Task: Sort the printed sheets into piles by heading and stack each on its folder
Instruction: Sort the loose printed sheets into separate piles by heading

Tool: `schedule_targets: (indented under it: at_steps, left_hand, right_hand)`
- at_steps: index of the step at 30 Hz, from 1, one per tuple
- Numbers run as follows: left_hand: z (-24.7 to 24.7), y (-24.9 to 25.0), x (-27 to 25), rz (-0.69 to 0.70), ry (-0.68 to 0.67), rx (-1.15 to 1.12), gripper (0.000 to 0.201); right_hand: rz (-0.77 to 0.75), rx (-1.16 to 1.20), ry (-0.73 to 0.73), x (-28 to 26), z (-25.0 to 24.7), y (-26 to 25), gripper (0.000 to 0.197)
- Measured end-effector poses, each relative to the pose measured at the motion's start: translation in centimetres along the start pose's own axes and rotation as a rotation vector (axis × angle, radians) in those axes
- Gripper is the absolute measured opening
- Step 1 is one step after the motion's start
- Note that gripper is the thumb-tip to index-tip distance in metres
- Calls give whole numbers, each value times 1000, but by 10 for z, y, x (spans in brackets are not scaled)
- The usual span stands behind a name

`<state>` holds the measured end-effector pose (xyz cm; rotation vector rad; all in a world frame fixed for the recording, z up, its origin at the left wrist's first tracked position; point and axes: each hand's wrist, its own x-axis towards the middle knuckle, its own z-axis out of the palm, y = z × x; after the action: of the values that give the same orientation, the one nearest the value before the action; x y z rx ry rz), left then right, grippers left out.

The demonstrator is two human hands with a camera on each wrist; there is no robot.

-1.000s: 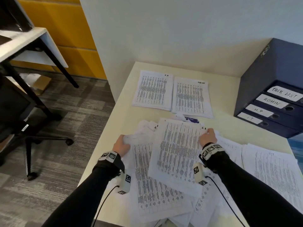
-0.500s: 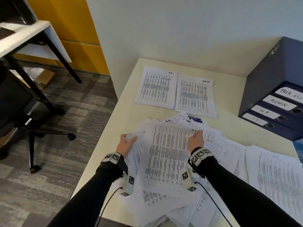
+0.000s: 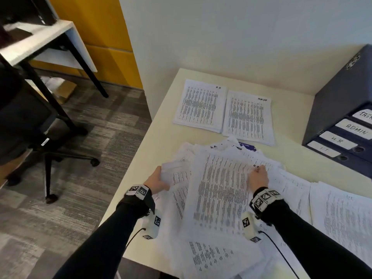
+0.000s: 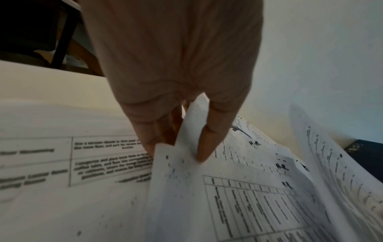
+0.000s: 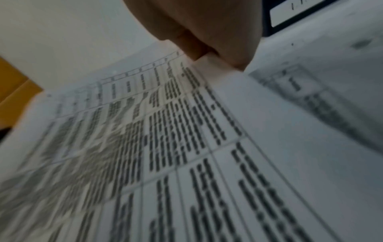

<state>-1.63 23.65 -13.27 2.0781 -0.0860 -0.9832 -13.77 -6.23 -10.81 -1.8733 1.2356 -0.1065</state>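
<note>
A printed sheet (image 3: 219, 190) headed H.R. is pinched at its top corner by the right hand (image 3: 258, 178), lifted off the loose heap (image 3: 201, 256) on the tabletop (image 3: 161, 143); a second sheet (image 4: 192, 131) is gripped by the left hand (image 3: 158, 181), apparently for sorting.

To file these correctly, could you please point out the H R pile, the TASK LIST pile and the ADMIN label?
H R pile (image 3: 200, 106): head view, middle of top sheet.
TASK LIST pile (image 3: 248, 117): head view, middle of top sheet.
ADMIN label (image 3: 355, 128): head view, label's centre.
</note>
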Motion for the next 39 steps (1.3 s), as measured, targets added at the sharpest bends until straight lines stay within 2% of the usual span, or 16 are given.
schedule_targets:
  at_steps: [2, 5, 6, 8, 11, 14, 17, 20, 23, 27, 30, 33, 35, 37, 39]
  left_hand:
    - [0, 0, 2, 16, 16, 18, 71]
    - [8, 8, 0, 12, 82, -169, 32]
    - [10, 12, -3, -1, 100, -233, 29]
    - [13, 15, -7, -22, 78, -304, 36]
    - [10, 9, -10, -9, -4, -200, 50]
    - [7, -2, -6, -21, -40, -23, 64]
    - [4, -11, -1, -5, -36, 59, 60]
    - [3, -10, -2, -12, -24, 95, 48]
    - [1, -12, 1, -31, -14, 105, 44]
    - [-1, -16, 2, -32, -20, 109, 43]
    - [-3, -16, -2, -32, -27, 108, 52]
    - [-5, -22, 0, -51, -27, 107, 48]
    - [-6, -31, 6, -59, -27, 119, 58]
    - [-6, -47, 20, -76, -19, 134, 80]
    - [-6, -62, 37, -84, -21, 135, 88]
  right_hand:
    - [-76, -37, -79, -8, 5, 2, 8]
    - [-167, -143, -156, -21, 23, 6, 11]
    - [-181, -183, -180, -26, 30, 5, 12]
    - [-197, -229, -246, -37, 42, 1, 12]
    - [-244, -263, -348, -39, 52, -15, 14]
    - [-322, -288, -245, -19, 57, -41, 22]
    - [-354, -479, -209, 4, 62, -70, 32]
    - [-343, -578, -327, 22, 74, -85, 35]
    - [-353, -511, -362, 27, 80, -86, 28]
    - [-390, -409, -279, 22, 77, -86, 10]
    - [-447, -390, -287, 15, 75, -83, 22]
    - [-478, -330, -342, 13, 76, -75, 25]
    - [-488, -345, -358, 8, 76, -76, 17]
    - [-490, -433, -377, 5, 75, -83, 10]
    - [-496, -494, -371, 6, 72, -94, 13]
